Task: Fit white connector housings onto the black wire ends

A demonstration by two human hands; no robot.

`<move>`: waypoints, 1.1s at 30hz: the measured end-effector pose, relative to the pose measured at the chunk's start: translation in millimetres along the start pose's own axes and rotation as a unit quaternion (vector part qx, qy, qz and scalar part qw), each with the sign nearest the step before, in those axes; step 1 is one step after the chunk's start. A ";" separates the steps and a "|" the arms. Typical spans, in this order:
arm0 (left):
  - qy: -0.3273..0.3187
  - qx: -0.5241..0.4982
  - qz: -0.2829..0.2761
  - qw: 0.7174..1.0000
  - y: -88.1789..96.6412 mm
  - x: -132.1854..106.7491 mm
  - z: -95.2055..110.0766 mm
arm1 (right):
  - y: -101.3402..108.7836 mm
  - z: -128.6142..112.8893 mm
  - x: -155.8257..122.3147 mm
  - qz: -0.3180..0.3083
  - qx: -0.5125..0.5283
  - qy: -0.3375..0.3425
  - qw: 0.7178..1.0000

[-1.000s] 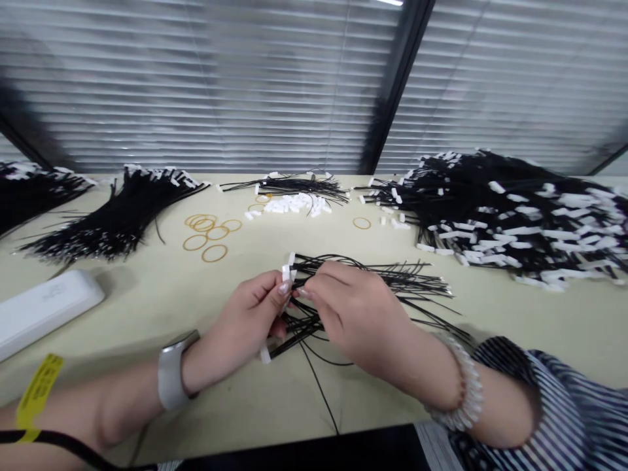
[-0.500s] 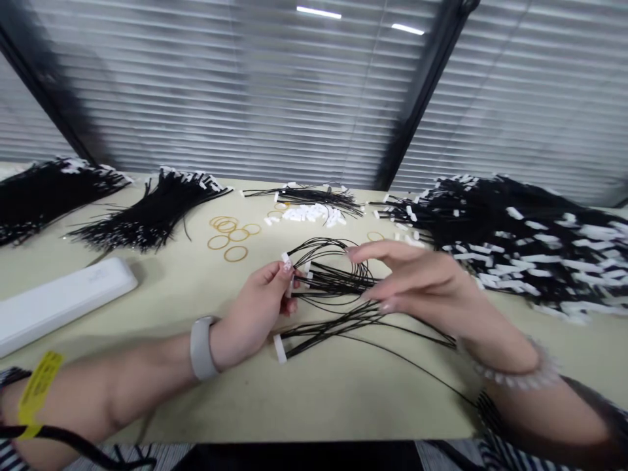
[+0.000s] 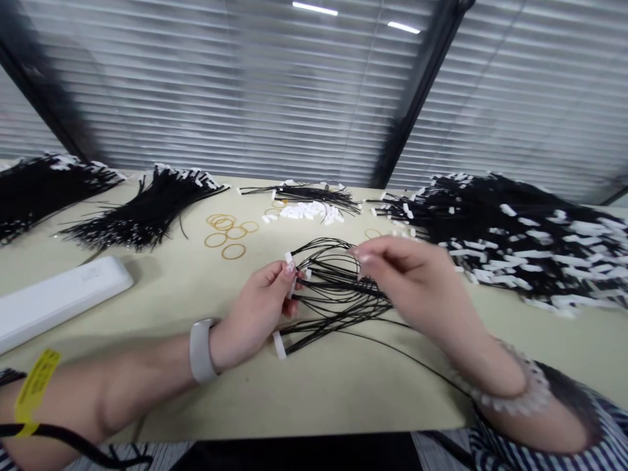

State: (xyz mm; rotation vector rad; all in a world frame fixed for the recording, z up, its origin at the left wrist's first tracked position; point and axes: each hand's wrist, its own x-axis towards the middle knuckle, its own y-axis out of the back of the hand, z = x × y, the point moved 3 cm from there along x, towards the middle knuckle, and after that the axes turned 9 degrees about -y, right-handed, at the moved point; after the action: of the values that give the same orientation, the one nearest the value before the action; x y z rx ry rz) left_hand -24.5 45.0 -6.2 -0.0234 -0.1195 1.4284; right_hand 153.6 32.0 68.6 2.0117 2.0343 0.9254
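Note:
My left hand (image 3: 269, 288) pinches a white connector (image 3: 289, 260) between thumb and fingers, with thin black wires running out of it to the right. Those black wires (image 3: 326, 243) arch over toward my right hand (image 3: 409, 281), whose thumb and index finger are pressed together at the wires' far side. Its other fingers are curled. Below my left fingers, another white connector (image 3: 279, 345) with black wires lies on the table. More black wires (image 3: 343, 288) cross beneath both hands, and their right ends are hidden behind my right hand.
Yellow rubber bands (image 3: 226, 229) lie left of centre. Small white connectors (image 3: 309, 211) are heaped further back. Piles of black wires (image 3: 147, 209) stand at the left, and a large pile of wires with white connectors (image 3: 534, 242) fills the right. A white device (image 3: 63, 297) rests at the left.
My right hand's fingers have closed from a spread pose into a pinch at the arched wires. My left hand keeps its hold on the connector, almost still.

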 end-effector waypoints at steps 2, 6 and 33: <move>-0.007 0.012 -0.011 1.000 -0.5 -1.1 0.9 | -11.4 -3.3 -6.2 -0.021 -0.096 0.036 0.995; -0.019 0.035 -0.032 0.999 -1.5 -4.0 2.8 | -22.6 -0.3 -8.5 -0.022 -0.168 0.080 0.982; -0.032 0.092 -0.059 0.993 -4.8 -8.4 11.6 | -22.4 0.9 -4.8 -0.061 -0.218 0.097 0.969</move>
State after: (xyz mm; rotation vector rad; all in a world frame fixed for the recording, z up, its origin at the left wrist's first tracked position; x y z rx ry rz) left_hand -22.0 35.3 5.2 0.1790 -0.0403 1.3180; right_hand 135.3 29.6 55.1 1.6010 1.8072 1.4404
